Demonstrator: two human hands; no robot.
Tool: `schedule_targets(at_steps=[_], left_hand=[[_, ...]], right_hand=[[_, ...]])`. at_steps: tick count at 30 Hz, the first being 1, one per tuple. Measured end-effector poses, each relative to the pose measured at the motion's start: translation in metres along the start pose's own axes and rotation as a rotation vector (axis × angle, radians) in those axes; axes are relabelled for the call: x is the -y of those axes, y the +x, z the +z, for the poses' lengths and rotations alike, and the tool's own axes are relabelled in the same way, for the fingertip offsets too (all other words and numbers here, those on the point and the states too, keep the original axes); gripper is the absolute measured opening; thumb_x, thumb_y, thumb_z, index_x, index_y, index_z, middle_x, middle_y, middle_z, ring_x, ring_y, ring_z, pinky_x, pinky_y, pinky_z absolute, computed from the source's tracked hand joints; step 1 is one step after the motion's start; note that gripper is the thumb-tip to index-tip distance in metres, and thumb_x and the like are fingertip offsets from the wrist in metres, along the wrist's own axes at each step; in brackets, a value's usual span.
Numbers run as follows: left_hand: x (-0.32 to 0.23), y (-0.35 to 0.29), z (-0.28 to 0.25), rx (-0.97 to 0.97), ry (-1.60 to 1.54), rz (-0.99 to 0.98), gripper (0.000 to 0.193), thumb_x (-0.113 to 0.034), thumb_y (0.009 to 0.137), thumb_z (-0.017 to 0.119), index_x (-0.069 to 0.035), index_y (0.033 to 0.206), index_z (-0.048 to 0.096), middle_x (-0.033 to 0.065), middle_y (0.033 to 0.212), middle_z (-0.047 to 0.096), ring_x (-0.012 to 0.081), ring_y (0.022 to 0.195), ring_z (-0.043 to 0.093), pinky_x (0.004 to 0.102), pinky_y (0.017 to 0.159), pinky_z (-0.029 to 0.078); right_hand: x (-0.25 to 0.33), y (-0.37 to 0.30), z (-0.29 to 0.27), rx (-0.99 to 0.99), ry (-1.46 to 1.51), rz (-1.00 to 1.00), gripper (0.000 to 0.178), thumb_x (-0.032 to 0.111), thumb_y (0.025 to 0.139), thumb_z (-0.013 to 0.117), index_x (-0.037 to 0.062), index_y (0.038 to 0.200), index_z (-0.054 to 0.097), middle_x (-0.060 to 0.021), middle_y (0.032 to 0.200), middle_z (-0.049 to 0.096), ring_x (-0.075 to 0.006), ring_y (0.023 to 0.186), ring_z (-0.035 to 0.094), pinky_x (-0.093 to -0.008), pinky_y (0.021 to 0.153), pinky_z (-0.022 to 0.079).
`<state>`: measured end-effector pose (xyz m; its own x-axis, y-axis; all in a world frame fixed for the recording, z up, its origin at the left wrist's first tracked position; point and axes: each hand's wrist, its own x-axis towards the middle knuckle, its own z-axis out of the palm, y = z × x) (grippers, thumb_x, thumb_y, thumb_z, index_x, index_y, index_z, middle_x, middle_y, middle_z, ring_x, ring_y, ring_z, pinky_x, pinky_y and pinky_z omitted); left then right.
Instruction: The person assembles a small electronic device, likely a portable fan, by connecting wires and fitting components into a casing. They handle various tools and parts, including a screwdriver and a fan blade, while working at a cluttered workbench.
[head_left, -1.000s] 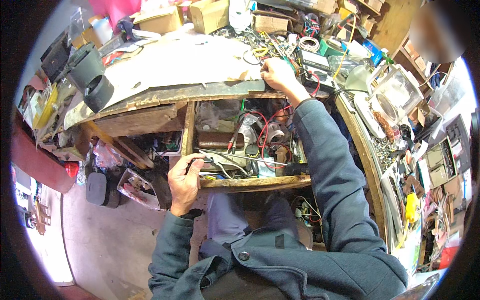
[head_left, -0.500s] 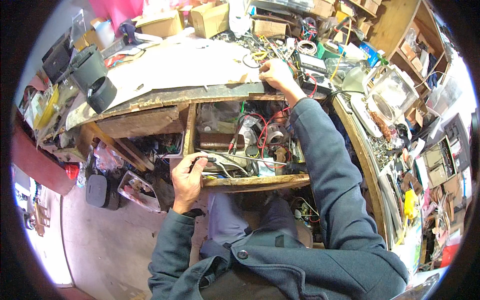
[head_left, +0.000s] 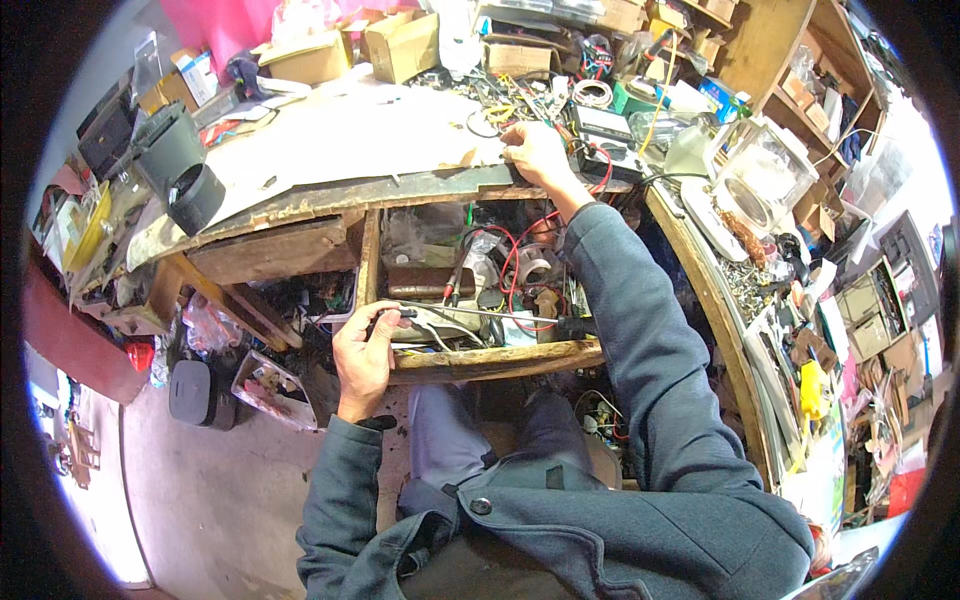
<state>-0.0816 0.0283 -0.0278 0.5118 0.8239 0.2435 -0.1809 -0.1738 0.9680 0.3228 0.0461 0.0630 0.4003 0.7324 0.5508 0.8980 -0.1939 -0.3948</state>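
My left hand (head_left: 362, 355) is at the left front corner of an open wooden drawer (head_left: 500, 362), thumb and fingers closed on a small black piece (head_left: 402, 312). What kind of piece it is does not show. A thin metal rod with a dark end (head_left: 480, 312) slants across the drawer beside it. Red and black test leads (head_left: 512, 250) hang into the drawer over mixed parts. On the bench top, my right hand (head_left: 535, 152) is pinched near the right end of the white sheet (head_left: 330, 140). Anything between its fingertips is too small to make out.
A black boxy meter (head_left: 605, 140) stands right of my right hand. Loose wires, cardboard boxes (head_left: 402, 48) and parts crowd the bench's back. A dark cylinder (head_left: 195, 195) sits at the left. The wooden edge (head_left: 710, 330) of a cluttered side bench runs by my right arm.
The whole view has shifted slightly, moving the bench and drawer a little left. Both hands keep nearly the same places and poses.
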Motion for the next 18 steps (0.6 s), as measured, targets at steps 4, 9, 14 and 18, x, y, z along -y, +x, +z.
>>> schedule_targets(at_steps=[4, 9, 14, 18], left_hand=[[-0.001, -0.001, -0.001, -0.013, 0.015, -0.011, 0.022, -0.019, 0.105, 0.069, -0.001, 0.117, 0.073, 0.0053, 0.086, 0.077, 0.0016, 0.051, 0.049, 0.0212, 0.046, 0.037], [0.001, 0.001, 0.003, -0.018, 0.045, -0.010, 0.024, -0.024, 0.106, 0.067, -0.003, 0.117, 0.074, 0.0008, 0.075, 0.071, 0.0019, 0.048, 0.045, 0.0216, 0.044, 0.034], [-0.003, -0.001, 0.000, -0.038, -0.004, -0.004, 0.024, -0.022, 0.105, 0.069, -0.002, 0.117, 0.075, 0.0013, 0.081, 0.074, 0.0011, 0.052, 0.046, 0.0210, 0.046, 0.036], [0.002, -0.001, 0.000, -0.043, -0.031, 0.038, 0.025, -0.022, 0.105, 0.069, -0.003, 0.118, 0.075, 0.0048, 0.083, 0.076, 0.0013, 0.050, 0.045, 0.0202, 0.045, 0.033]], right_hand=[[0.002, -0.005, -0.005, -0.036, 0.035, -0.019, 0.024, 0.018, 0.081, 0.070, 0.0072, 0.100, 0.080, -0.0185, 0.103, 0.077, -0.0354, 0.102, 0.073, -0.0434, 0.093, 0.056], [0.021, -0.018, -0.022, -0.097, 0.083, 0.018, 0.024, 0.014, 0.085, 0.069, 0.0040, 0.105, 0.079, -0.0179, 0.102, 0.078, -0.0315, 0.096, 0.076, -0.0399, 0.090, 0.058], [0.110, -0.094, -0.040, 0.218, 0.567, -0.042, 0.022, 0.013, 0.088, 0.075, 0.0017, 0.107, 0.079, -0.0139, 0.095, 0.079, -0.0193, 0.087, 0.076, -0.0347, 0.082, 0.059], [0.159, -0.180, -0.016, 0.416, 0.719, -0.077, 0.033, 0.014, 0.090, 0.079, 0.0000, 0.119, 0.073, -0.0163, 0.102, 0.079, -0.0232, 0.092, 0.077, -0.0353, 0.084, 0.060]])
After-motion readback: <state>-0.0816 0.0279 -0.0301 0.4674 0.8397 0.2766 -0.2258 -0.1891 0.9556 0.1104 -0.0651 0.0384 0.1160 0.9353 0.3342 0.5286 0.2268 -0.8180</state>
